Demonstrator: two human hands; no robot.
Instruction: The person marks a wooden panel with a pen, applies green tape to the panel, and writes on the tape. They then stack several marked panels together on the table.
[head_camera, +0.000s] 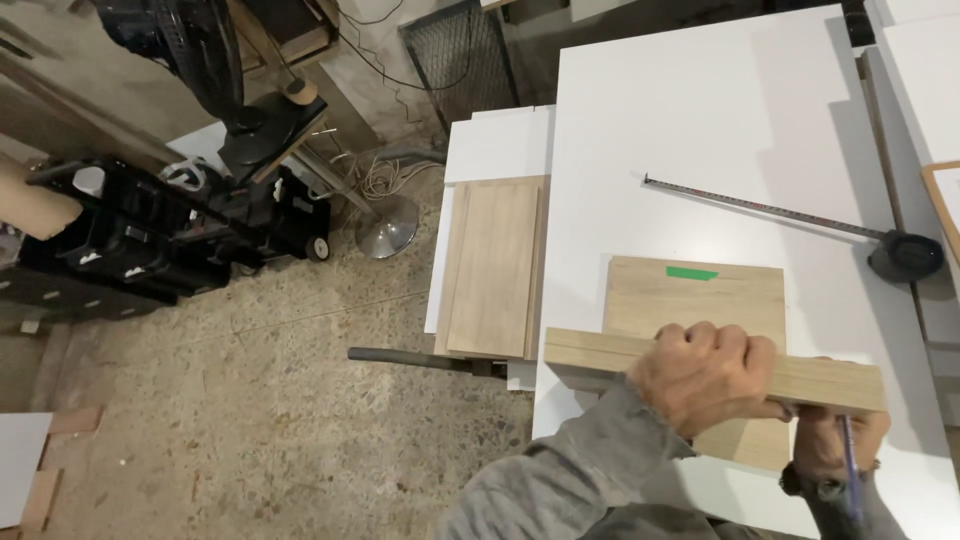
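Right now, looking down from the head camera, the left hand (705, 375) is wrapped tight around a long wood strip (600, 355) and holds it on its edge. The strip lies across the near part of a flat wood board (700, 300), which rests on a big white table (700, 130). The right hand (835, 440) is just under the strip and is closed on a blue pen (850, 465). A bit of green tape (692, 273) sits on the board's far edge. A tape measure (905, 255) lies farther back, its band pulled out to the left. More wood boards (492, 265) lie beside the table. A black fan (215, 60) stands on the floor.
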